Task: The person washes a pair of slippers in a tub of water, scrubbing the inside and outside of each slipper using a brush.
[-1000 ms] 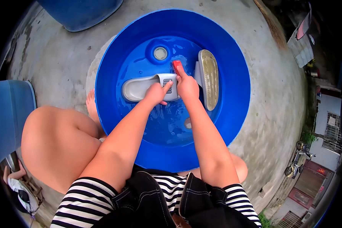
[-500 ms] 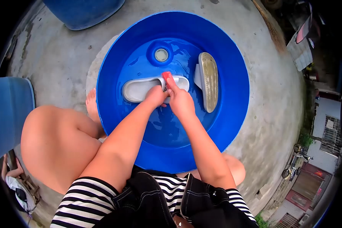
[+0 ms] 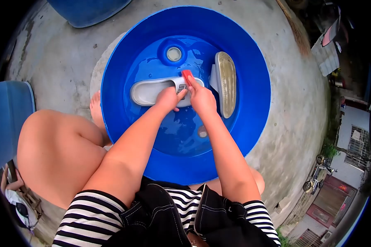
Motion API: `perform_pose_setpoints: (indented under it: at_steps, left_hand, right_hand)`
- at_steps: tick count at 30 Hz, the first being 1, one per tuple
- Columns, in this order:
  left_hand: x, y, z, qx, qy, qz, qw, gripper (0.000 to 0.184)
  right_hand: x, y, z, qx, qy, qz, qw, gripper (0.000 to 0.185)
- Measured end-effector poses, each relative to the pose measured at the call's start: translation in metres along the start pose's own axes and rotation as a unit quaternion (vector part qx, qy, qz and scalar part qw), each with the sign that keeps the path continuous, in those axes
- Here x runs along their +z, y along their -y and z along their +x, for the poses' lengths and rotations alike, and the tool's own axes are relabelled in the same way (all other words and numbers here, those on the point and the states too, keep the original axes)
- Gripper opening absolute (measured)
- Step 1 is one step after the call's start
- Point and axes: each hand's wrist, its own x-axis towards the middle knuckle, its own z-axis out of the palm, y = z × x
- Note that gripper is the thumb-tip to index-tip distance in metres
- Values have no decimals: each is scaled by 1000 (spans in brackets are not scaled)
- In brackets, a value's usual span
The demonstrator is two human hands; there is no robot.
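I see L hand (image 3: 169, 99) pinching slipper (image 3: 146, 92), R hand (image 3: 203, 100) gripping red tool (image 3: 186, 75); 2nd slipper (image 3: 226, 84), nr R edge of tub (image 3: 253, 90), may topple if bumped.

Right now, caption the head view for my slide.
Left hand holds a grey slipper in a blue tub; right hand holds a red tool at its strap.

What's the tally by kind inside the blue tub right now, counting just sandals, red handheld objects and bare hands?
Sandals: 2 (grey sandal at the hands, tipped sandal beside it)
Red object: 1
Hands: 2 (left hand, right hand)
Total: 5
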Motion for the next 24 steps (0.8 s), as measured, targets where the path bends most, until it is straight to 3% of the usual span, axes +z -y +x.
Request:
perform_pose_setpoints:
  at_steps: [2,4,5,8,10,11,14,16,18,20,22,24]
  left_hand:
    - [-1,-2,1,-7,-17,-1,1000,53]
    - [-1,1,0,-10,-14,5,1000,57]
    - [1,9,8,-11,-10,2,1000,57]
    - [7,26,20,46,-21,74,996,59]
    - [-2,1,5,-44,6,-5,999,62]
    - [5,17,15,20,-18,-49,998,64]
    - [-4,4,6,-15,9,-18,1000,64]
    - [3,11,10,-1,21,-33,999,64]
    - [3,12,14,1,11,-59,998,65]
    - [-3,5,9,2,1,-61,998,66]
    - [-5,4,12,-31,28,-57,997,64]
    - [-3,4,12,-14,35,-63,997,65]
  right_hand:
    - [11,-5,18,15,-32,-20,999,40]
    - [14,16,12,34,-48,44,997,41]
    - [7,25,-6,16,9,100,995,41]
    - [18,26,-49,-35,9,158,987,46]
    - [43,-18,-56,10,-81,192,978,49]
    - [72,-56,-53,24,-145,212,966,49]
    - [71,-75,-60,103,-102,164,976,46]
    - [78,-60,-54,155,-121,261,945,46]
    - [87,-40,-55,39,-209,231,950,49]
    - [70,-9,-64,13,-133,212,968,51]
    - [77,-20,-49,11,-156,198,968,51]
    - [66,-42,-25,85,-179,159,967,51]
